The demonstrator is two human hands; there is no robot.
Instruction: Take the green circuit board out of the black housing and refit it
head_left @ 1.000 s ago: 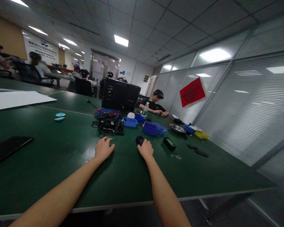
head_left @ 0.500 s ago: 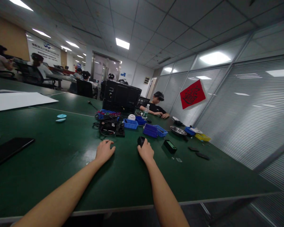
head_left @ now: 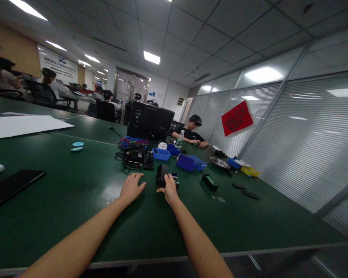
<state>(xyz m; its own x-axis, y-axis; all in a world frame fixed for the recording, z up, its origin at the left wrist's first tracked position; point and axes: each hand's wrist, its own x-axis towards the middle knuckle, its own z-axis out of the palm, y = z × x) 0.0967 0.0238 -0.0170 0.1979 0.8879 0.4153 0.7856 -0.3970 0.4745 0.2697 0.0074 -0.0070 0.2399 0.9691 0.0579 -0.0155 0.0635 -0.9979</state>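
My right hand (head_left: 170, 190) grips a black box-shaped case (head_left: 161, 174), which is tipped up over the green table (head_left: 150, 231). Thumb and fingers close on its right side and lower edge. Just behind those fingers shows a small piece with a bluish-grey screen (head_left: 174, 175); whether it is attached to the case, I cannot tell. To the left, my left hand (head_left: 131, 188) is low over the table with fingers apart and nothing in them, a short gap from the case. An open black box with a greenish inside (head_left: 210, 182) sits to the right.
Black devices with cables (head_left: 134, 156), blue bins (head_left: 161, 154), a purple-blue bin (head_left: 185, 162) and a monitor (head_left: 150, 120) stand ahead. Farther right are a metal bowl (head_left: 219, 163) and a yellow tray (head_left: 249, 171). A black phone-like slab (head_left: 16, 187) lies left. Another person (head_left: 193, 133) sits across.
My right hand has moved left, and the dark object in it now shows as a tipped-up case with the screen piece beside it. My left hand has shifted slightly right, its fingers spread wider.
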